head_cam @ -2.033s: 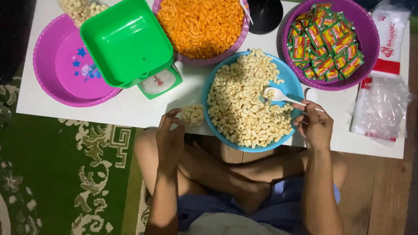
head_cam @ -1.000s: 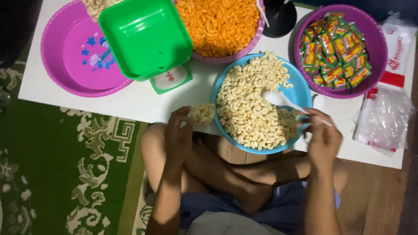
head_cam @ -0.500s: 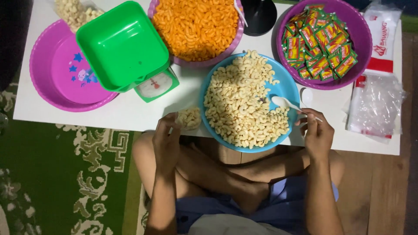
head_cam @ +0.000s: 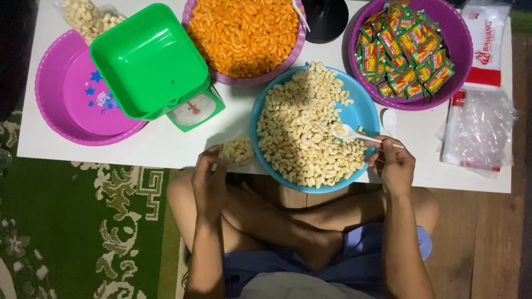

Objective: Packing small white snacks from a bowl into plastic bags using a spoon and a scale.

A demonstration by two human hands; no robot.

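Two hands, spoon (head_cam: 354,133) right (head_cam: 394,166), bag (head_cam: 237,150) left (head_cam: 209,180)

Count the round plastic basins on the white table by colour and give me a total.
Purple round plastic basins: 3
Blue round plastic basin: 1
Total: 4

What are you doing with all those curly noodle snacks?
A person sits cross-legged at a low white table. The right hand holds a white spoon dipped into the pale macaroni snacks in the blue bowl. The left hand holds a small clear bag partly filled with the same snacks at the table edge. Nearby are a green scale, orange snacks and a purple bowl of sachets.
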